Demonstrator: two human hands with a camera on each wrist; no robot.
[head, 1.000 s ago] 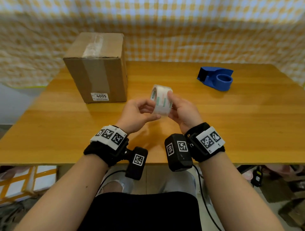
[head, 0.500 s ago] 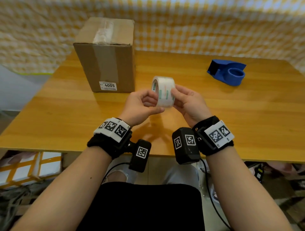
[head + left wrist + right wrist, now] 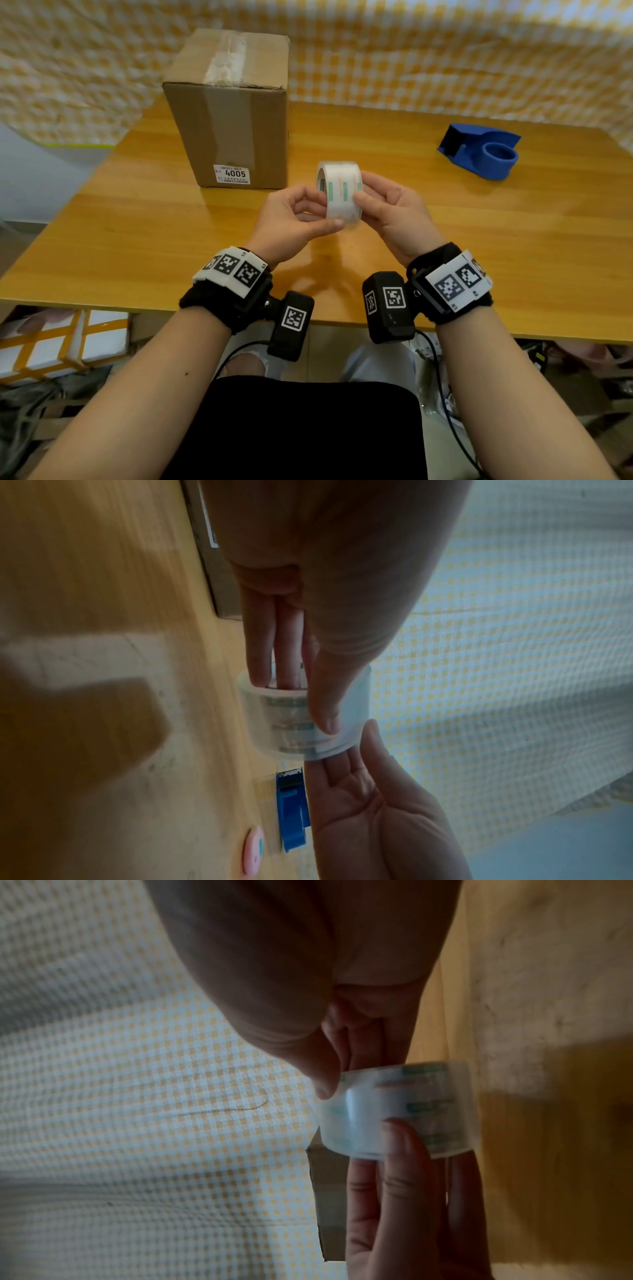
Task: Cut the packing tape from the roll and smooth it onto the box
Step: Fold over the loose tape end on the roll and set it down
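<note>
A roll of clear packing tape (image 3: 340, 192) with green and red print is held upright above the wooden table (image 3: 137, 240), between both hands. My left hand (image 3: 294, 219) grips it with two fingers inside the core and the thumb on the outer face (image 3: 325, 718). My right hand (image 3: 383, 209) pinches the roll's other side, thumb on the tape face (image 3: 322, 1085). The closed cardboard box (image 3: 233, 113), labelled 4005 and with clear tape along its top seam, stands behind and left of the roll. No loose tape end shows.
A blue tape dispenser (image 3: 479, 154) with a toothed cutter sits at the right rear of the table. A small pink round object (image 3: 253, 850) lies near it in the left wrist view. A yellow checked cloth (image 3: 445, 51) hangs behind the table. Boxes and cables lie on the floor.
The head view has shifted, so the box and dispenser sit further right in the frame. The roll has turned slightly in the hands; both hands still hold it.
</note>
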